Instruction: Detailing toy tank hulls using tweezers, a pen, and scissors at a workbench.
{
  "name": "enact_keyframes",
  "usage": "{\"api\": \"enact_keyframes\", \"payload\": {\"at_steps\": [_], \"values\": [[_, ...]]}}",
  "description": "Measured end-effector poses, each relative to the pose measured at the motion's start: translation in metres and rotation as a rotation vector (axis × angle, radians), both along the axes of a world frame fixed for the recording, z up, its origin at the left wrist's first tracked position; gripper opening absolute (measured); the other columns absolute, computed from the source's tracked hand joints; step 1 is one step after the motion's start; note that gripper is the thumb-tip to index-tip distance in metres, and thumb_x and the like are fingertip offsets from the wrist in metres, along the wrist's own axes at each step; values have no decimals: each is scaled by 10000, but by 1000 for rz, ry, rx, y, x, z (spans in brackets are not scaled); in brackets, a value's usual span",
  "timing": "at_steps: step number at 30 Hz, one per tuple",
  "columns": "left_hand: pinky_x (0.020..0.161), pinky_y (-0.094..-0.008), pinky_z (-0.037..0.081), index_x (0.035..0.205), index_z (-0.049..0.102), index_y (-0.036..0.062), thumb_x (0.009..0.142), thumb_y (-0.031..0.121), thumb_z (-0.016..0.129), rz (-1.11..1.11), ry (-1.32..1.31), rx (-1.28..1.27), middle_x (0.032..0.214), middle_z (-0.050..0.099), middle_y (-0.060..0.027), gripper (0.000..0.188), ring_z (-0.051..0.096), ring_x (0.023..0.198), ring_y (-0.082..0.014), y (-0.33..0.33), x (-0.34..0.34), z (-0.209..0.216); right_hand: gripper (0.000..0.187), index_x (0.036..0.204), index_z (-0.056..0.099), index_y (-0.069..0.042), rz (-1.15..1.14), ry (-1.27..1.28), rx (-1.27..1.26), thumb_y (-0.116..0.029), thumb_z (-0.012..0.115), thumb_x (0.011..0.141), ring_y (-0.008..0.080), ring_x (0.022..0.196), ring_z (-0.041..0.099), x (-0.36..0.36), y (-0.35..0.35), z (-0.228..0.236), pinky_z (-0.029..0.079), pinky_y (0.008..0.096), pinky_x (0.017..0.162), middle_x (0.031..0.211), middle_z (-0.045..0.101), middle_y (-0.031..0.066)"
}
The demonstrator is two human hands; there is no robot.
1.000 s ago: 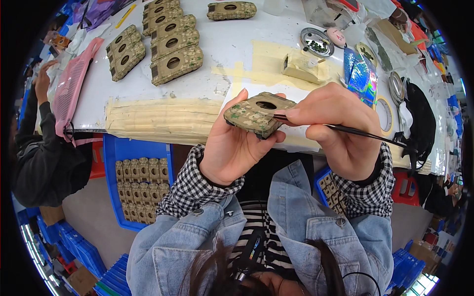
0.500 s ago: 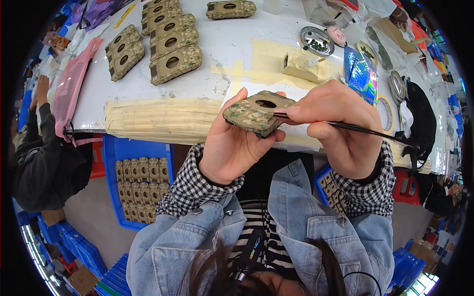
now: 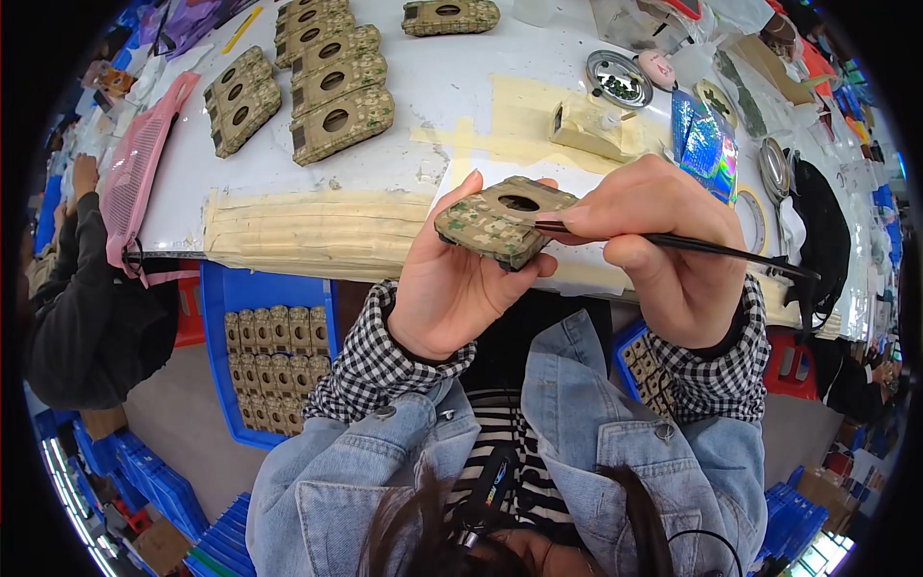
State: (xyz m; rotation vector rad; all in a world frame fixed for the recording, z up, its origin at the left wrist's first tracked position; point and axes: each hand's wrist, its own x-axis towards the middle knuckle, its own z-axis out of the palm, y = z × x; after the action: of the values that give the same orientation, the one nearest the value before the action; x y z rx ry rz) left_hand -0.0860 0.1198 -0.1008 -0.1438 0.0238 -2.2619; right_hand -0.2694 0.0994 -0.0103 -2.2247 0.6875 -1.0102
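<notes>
- Little has shifted since the earlier frames: both hands keep the same hold at the near table edge, the brush only marginally re-angled against the piece.
- Left hand [image 3: 457, 284]: fingers curled from below around a camouflage-painted block [image 3: 502, 223] with a round hole in its top face, grasping it firmly and slightly tilted, above the near edge of the white table [image 3: 452, 91].
- Right hand [image 3: 659, 245]: fingers pinched around a thin dark brush [image 3: 673, 242]; its tip touches the right side of the held block, its handle runs out to the right.
- Far left on the table: a group of finished camouflage blocks [image 3: 332, 82] lying flat in rows, well apart from the hands.
- Below the table edge, left: a blue crate [image 3: 274, 293] holding more blocks packed in rows.
- Far right of centre: a round metal dish [image 3: 618, 79] and a roll of tape [image 3: 755, 213] near the right hand.
- Masking-tape strips [image 3: 298, 231] cover the near table edge just left of the held block.
- Another person's dark sleeve [image 3: 91, 298] is at the left rim, apart from this work.
</notes>
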Motion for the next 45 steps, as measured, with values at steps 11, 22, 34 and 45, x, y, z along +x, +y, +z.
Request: {"api": "enact_keyframes", "payload": {"at_steps": [11,22,34,45], "values": [[774,-328,572,1294,345,-62,977,395,284,3,-42,23,1104,569,-222,560,637,879,-316,0,1,-1,247,918,635,24,10,6,8,-216,591,876,217,772,598,0,-1,0,459,305,698,844,649,131],[747,-333,583,1258,384,-64,972,410,288,0,-40,51,1078,578,-230,562,634,875,-337,0,1,1,217,901,623,27,18,-36,6,-183,569,883,207,767,586,0,-2,-3,454,305,708,833,642,134],[744,-339,585,1249,391,-61,969,408,299,-3,-39,61,1075,581,-228,554,638,868,-336,0,0,0,206,908,622,28,21,-22,-3,-167,559,883,210,766,584,0,-2,-3,451,305,707,836,640,137],[811,-343,563,1280,354,-71,974,387,297,-1,-3,-1,1124,560,-208,554,627,932,-275,0,0,-1,218,916,632,29,11,-1,-1,-176,568,879,215,764,590,0,-1,-2,451,308,700,846,650,125]]}}
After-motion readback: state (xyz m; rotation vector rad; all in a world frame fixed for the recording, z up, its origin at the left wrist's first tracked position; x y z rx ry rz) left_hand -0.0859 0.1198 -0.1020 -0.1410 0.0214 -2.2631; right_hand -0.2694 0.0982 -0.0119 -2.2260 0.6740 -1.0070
